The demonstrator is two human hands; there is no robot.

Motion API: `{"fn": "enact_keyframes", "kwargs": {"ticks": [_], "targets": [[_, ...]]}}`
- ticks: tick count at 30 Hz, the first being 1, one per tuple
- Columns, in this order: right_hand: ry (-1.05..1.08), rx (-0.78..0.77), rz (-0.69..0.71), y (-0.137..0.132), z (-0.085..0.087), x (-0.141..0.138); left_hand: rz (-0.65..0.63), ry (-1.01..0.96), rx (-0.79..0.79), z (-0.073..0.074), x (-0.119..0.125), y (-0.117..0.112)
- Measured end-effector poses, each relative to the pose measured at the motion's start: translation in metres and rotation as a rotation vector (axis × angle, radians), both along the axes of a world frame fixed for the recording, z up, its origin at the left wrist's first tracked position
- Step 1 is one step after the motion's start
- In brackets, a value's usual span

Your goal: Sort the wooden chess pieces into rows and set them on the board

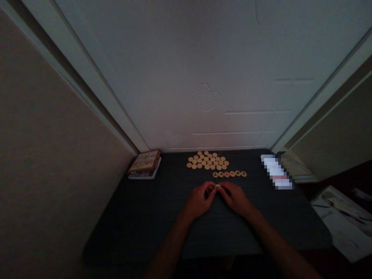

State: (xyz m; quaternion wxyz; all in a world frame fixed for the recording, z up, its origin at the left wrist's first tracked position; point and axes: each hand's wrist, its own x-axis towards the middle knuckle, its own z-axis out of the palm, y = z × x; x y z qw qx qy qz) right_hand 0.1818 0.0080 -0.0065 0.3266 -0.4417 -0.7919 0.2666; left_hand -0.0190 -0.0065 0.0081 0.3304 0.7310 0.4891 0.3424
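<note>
My left hand (200, 199) and my right hand (236, 197) meet over the middle of the dark table. Between their fingertips they pinch one round xiangqi piece (217, 186), mostly covered by the fingers. Just beyond the hands, a row of several xiangqi pieces (229, 174) lies with characters showing, some dark and some red. Behind that row is a cluster of plain-looking round pieces (207, 161), lying flat with no characters visible on them.
A small stack of books (145, 162) lies at the table's back left. At the right edge is a pixelated white object (276, 172). A white wall panel (180, 97) rises behind the table (139, 221). Papers (345, 221) lie lower, beyond the right side.
</note>
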Motion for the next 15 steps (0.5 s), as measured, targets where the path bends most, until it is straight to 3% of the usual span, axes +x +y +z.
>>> {"fn": "enact_keyframes", "kwargs": {"ticks": [15], "targets": [[-0.017, -0.024, -0.025, 0.0003, 0.0085, -0.0009, 0.039, -0.011, -0.015, -0.0010, -0.0003, 0.0027]]}}
